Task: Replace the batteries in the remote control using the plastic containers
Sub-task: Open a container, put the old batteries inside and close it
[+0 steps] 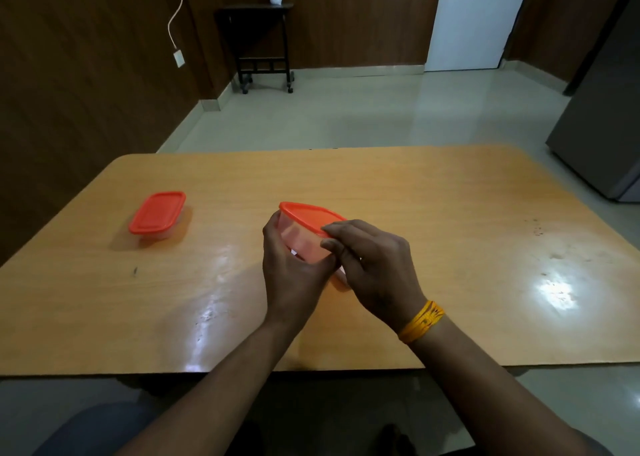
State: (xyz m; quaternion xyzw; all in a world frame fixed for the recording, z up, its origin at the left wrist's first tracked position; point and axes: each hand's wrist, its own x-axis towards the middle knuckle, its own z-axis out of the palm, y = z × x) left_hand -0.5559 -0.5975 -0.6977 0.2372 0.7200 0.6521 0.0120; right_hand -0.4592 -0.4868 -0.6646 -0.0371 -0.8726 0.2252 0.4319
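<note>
At nine o'clock on the wooden table (433, 213), well apart from the hands, a clear plastic container (157, 218) sits flat with its orange lid on; its contents cannot be made out through the wall, and no label or writing can be read on it. At the centre, a second container (304, 237) is held tilted above the tabletop, its orange lid (311, 215) rising toward eleven o'clock. The left hand (291, 268) grips its near left end, fingers curled round the wall and largely hidden behind it. The right hand (370, 265), with a yellow thread band (420, 320) at the wrist, pinches the lid's near edge with bent fingertips and covers the container's right end. Something pale shows faintly inside; it is unclear what. No remote is visible. Bare tabletop stretches from one to four o'clock, to the rounded far corner.
</note>
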